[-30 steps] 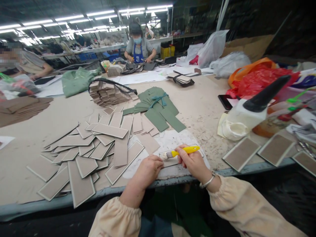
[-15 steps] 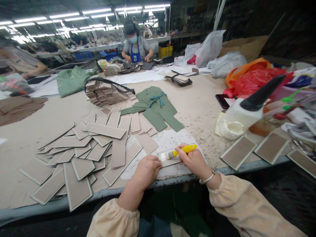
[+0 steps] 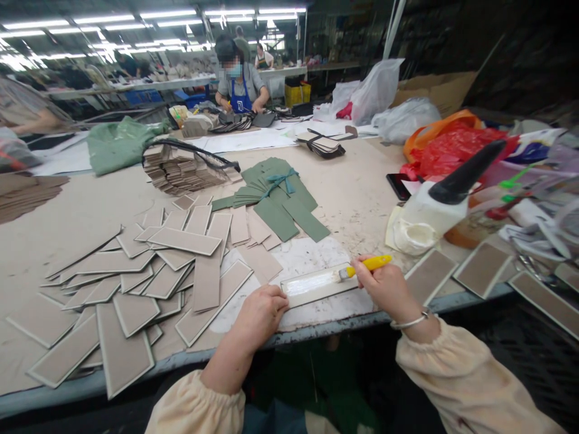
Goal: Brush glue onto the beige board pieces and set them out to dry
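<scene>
A flat rectangular strip (image 3: pixel 316 286) lies on white paper (image 3: pixel 312 256) near the table's front edge, with a wet, shiny band along its upper face. My left hand (image 3: pixel 263 308) presses its closed fingertips on the strip's left end. My right hand (image 3: pixel 382 286) is closed round the yellow handle of a brush (image 3: pixel 368 264), whose bristles touch the strip toward its right end. Left of my hands, many beige pieces with pale edges (image 3: pixel 124 313) lie in a loose heap. Green pieces tied with a teal band (image 3: pixel 283 199) lie beyond the paper.
A white container with a black nozzle (image 3: pixel 429 208) stands at the right, near a phone (image 3: pixel 398 186) and a red plastic bag (image 3: pixel 456 147). More edged pieces (image 3: pixel 483 269) overlap the front edge. A person in a blue apron (image 3: pixel 240 90) works across the table.
My right hand and the brush have moved right along the strip, and the shiny band is longer. My left hand stays at the strip's left end. The view has shifted slightly.
</scene>
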Tool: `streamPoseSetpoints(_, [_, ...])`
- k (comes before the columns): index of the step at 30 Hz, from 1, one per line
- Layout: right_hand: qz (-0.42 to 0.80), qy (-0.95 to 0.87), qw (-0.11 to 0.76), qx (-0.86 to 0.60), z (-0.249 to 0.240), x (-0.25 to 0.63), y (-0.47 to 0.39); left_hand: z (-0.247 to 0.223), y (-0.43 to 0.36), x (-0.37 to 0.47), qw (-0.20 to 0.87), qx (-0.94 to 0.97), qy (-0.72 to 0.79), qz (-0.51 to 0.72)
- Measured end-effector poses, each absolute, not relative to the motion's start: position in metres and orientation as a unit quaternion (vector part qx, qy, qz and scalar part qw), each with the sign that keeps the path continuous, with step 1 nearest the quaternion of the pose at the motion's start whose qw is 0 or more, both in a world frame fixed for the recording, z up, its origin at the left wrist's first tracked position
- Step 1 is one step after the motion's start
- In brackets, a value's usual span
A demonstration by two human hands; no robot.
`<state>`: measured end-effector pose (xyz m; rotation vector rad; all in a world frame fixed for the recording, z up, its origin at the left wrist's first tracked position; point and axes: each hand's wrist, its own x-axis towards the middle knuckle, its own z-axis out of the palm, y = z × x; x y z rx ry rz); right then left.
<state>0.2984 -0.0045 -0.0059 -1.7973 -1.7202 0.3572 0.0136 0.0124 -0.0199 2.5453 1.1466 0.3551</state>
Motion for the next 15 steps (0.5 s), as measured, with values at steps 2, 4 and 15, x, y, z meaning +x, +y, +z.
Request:
streamPoseSetpoints(2, [0.109, -0.652, 0.297, -0.689, -0.006, 0.305, -0.004, -0.019, 0.012, 0.014, 0.162, 0.892, 0.403, 0.125])
streamPoseSetpoints(4, [0.079, -0.650, 0.282, -0.701, -0.007, 0.311, -0.003, -0.019, 0.012, 0.014, 0.160, 0.893, 0.401, 0.125])
streamPoseSetpoints(15, [0.072, -0.616, 0.340, -0.707, 0.017, 0.302, -0.011, -0.018, 0.014, 0.013, 0.173, 0.891, 0.405, 0.110])
